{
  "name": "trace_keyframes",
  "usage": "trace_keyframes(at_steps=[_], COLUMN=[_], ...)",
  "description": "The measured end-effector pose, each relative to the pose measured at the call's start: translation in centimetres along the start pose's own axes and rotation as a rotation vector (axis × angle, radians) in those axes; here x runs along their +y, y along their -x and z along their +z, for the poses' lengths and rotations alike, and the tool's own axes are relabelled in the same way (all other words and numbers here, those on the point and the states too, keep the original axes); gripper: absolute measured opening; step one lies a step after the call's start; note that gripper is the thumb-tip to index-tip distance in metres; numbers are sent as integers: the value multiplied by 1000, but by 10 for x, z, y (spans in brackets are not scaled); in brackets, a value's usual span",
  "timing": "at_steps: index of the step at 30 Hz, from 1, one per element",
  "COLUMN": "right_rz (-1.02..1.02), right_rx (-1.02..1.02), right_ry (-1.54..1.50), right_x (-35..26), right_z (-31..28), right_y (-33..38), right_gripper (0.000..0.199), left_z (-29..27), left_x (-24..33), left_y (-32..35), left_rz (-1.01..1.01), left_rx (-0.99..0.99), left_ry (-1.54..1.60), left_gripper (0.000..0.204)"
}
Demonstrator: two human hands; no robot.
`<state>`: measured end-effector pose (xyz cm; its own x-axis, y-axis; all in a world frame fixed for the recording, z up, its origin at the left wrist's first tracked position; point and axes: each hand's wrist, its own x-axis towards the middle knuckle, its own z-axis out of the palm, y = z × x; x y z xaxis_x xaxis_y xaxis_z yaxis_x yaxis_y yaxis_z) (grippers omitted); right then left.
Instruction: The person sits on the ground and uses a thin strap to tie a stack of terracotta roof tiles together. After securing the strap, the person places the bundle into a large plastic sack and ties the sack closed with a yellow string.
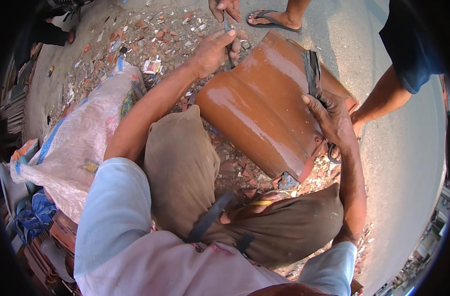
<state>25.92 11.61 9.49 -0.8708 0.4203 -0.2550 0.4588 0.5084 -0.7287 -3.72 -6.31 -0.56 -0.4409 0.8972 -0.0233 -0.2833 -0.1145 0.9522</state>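
Observation:
Brown glazed roof tiles [264, 106], stacked together, stand tilted in front of my knees. My left hand [212, 54] is closed at their far left edge around a thin dark strip-like piece [226, 23]; whether it is a blade or a band I cannot tell. Another person's hand [225, 7] is at the upper end of that piece. On the right side of the tiles, my right hand [333, 118] grips a flat black strip [311, 71], like rubber, which stands up above the fingers and lies against the tiles.
A white woven sack [89, 128] with blue stripes lies at left. Broken tile bits [161, 35] and litter cover the ground. Someone's sandalled foot [274, 19] is beyond the tiles, and a person's leg [387, 96] at right. More tiles [42, 256] are stacked lower left; grey pavement [407, 163] runs right.

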Motion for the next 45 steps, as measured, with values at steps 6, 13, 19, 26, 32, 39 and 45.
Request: trace_keyframes(at_steps=[6, 13, 19, 26, 32, 39, 45], right_rz=[-8, -117, -194, 13, -33, -183, -358], right_rx=[64, 119, 75, 139, 234, 99, 133], right_ry=[13, 87, 115, -563, -735, -267, 9], right_x=[-4, -2, 12, 21, 29, 41, 33], right_z=[9, 23, 30, 27, 23, 33, 27], right_y=[-2, -10, -12, -1, -11, 36, 41], right_gripper=[42, 39, 26, 53, 39, 22, 23], left_z=[64, 106, 131, 129, 127, 103, 123], left_x=[50, 14, 8, 10, 21, 20, 35], left_y=[-2, 3, 6, 6, -2, -9, -31], left_rz=[-214, 115, -51, 66, 72, -261, -261], left_rx=[-201, -485, -478, -361, -383, -359, -589], left_ry=[-691, -1026, -1014, -927, -877, -680, -797], left_gripper=[47, 48, 55, 50, 48, 45, 53])
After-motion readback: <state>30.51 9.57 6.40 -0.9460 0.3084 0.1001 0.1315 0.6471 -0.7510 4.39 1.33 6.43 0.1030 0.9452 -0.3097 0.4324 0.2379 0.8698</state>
